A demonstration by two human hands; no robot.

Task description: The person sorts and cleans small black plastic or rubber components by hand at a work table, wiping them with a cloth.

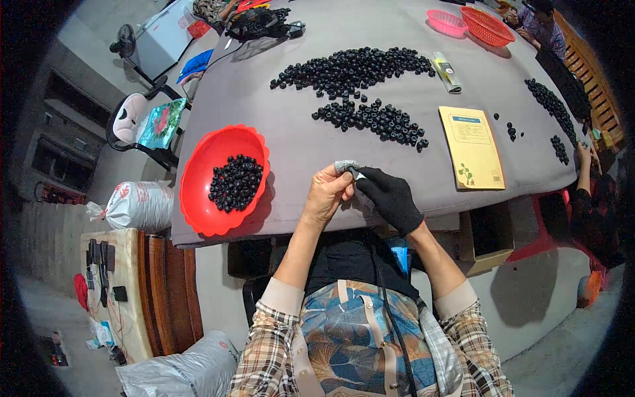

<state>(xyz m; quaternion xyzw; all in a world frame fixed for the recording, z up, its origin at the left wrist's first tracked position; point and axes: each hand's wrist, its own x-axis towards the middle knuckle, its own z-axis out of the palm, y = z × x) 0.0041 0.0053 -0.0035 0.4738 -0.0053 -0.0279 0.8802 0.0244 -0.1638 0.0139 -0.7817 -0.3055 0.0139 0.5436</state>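
My bare left hand (324,197) and my black-gloved right hand (391,198) meet over the table's near edge. A grey speckled wrap (345,165) sits at the left index fingertip; whether it is worn or held is unclear. The right fingers pinch at its side, where a small white bit (358,175) shows. What else lies between the fingertips is hidden. Left of my hands, a red scalloped bowl (198,205) holds many small black ring-like parts (236,182). More such parts lie in a near pile (374,120) and a larger far pile (357,69).
A yellow booklet (471,149) and a pale tube-like packet (447,73) lie to the right. Pink (446,24) and red (488,26) baskets stand farther back. Another person's hand (585,155) is beside black parts at the right edge. A chair (129,122) stands left.
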